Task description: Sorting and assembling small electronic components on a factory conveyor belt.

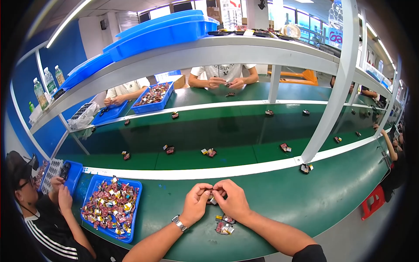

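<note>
Green is the counter (270,201), and above its near part the two hands meet, one from each side. The left hand (196,204) and the right hand (231,201) both have the fingertips pinched narrow on one small circuit piece (212,200), which is between them. Fingers cover most of it, so I cannot tell its long axis.

Two loose pieces (224,228) lie on the near side of the hands, between the forearms; the right hand is nearer to them. The nearer of these two seems longer from left to right; whether they touch each other, I cannot say surely.

To the left, well apart from the loose pieces, stands a blue tray (135,218) full of similar pieces (109,205); for this tray, the left hand is the nearer one.
</note>
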`<state>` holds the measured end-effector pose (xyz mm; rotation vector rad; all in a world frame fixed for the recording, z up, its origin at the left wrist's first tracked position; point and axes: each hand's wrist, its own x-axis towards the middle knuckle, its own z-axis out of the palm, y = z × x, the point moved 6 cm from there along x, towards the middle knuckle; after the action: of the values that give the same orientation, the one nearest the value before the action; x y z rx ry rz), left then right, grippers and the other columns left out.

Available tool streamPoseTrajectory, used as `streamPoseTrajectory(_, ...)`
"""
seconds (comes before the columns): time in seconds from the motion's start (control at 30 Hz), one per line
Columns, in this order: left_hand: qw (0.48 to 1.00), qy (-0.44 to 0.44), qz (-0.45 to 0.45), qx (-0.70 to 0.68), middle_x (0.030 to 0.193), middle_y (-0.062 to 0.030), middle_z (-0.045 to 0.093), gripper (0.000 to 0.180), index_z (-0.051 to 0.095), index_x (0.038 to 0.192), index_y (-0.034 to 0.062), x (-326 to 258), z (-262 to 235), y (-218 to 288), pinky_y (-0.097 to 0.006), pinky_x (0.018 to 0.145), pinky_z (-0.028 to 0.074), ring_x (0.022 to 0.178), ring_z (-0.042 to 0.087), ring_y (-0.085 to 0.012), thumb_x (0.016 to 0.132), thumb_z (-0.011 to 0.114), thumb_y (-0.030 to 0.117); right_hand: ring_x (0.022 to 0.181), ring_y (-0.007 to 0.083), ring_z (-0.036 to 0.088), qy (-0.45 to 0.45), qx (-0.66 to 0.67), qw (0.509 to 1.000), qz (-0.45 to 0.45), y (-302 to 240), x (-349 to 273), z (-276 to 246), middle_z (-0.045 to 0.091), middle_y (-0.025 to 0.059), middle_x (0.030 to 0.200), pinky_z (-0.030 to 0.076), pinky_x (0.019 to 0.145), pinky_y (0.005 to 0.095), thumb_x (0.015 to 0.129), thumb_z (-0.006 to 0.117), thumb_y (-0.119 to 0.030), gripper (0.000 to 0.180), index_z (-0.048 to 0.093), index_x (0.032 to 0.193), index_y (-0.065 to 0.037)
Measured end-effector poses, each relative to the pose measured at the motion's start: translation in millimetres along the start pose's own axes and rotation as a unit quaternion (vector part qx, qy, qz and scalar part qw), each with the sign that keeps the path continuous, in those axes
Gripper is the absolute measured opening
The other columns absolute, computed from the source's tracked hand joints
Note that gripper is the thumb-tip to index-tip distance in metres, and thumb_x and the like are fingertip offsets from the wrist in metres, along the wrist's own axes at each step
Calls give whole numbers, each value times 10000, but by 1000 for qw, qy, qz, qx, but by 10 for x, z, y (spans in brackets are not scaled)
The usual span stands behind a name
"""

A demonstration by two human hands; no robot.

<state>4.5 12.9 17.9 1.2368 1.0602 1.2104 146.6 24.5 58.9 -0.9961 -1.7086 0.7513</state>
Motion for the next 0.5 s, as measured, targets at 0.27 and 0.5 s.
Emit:
streamPoseTrajectory(0.27, 997, -30, 49, -48, 1093, -65, 651, 194, 529, 1192, 11, -12, 51, 70, -254, 790, 534, 961, 625, -107, 1003, 500, 46, 746, 207, 683, 8, -24, 999, -31, -27, -2, -33, 644, 101, 929, 560, 668, 315, 823, 704, -40, 196, 626, 1001, -14)
streamPoseTrajectory(0.5, 999, -33, 35, -16, 1075, -58, 655, 197, 530, 1190, 13, 9, 10, 24, -253, 790, 536, 951, 624, -105, 996, 515, 45, 733, 196, 680, 11, -39, 997, -59, -97, -6, -42, 645, 98, 927, 558, 665, 304, 819, 701, -32, 190, 629, 994, -15)
